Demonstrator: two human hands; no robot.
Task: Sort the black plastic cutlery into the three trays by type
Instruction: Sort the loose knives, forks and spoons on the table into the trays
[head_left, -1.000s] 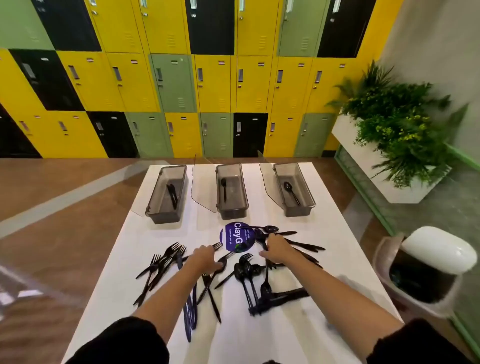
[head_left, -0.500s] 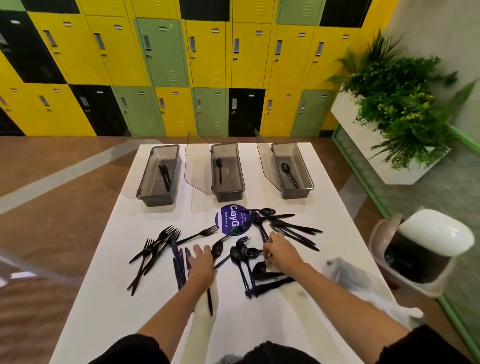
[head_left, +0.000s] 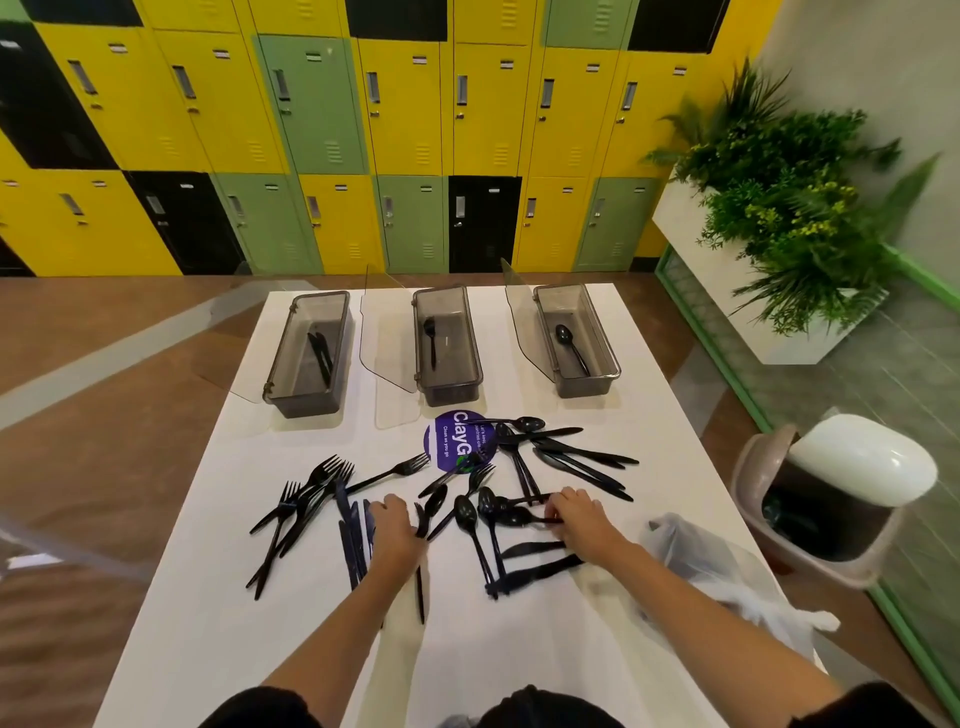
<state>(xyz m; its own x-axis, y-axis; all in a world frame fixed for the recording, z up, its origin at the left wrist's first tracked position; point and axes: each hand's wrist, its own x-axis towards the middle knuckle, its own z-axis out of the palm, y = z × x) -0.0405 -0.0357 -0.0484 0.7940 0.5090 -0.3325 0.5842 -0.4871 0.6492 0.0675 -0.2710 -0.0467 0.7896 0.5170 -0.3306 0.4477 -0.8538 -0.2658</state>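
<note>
Black plastic cutlery (head_left: 519, 488) lies scattered across the middle of a white table (head_left: 208, 623). A fan of forks (head_left: 306, 499) sits at the left of the spread. Several knives (head_left: 350, 540) lie side by side just left of centre, and more knives (head_left: 582, 460) lie toward the right. A cluster of spoons (head_left: 467, 512) lies between the two hands.

Along the far edge of the table stand three smoky translucent trays, well apart from the pile. The left tray (head_left: 301, 402) holds a couple of knives. The middle tray (head_left: 449, 389) holds one piece, too small to tell its type. The right tray (head_left: 589, 387) holds one spoon. A round purple sticker (head_left: 447, 441) lies on the table just below the middle tray, with cutlery overlapping its right edge.

The left hand (head_left: 397, 525) rests knuckles-up on the table beside the side-by-side knives, with a dark handle running out from under it toward the bottom of the frame. Whether it grips anything cannot be told. The right hand (head_left: 576, 514) has its fingers curled down, pinching the handle end of a spoon (head_left: 511, 517) that lies flat on the table.

At the lower right a clear plastic bag (head_left: 727, 571) sits on the table edge. Beyond it stands a bin (head_left: 841, 493) with a white lid. Yellow, green and black lockers (head_left: 415, 104) fill the top of the frame, and a planter (head_left: 779, 208) is at the upper right.
</note>
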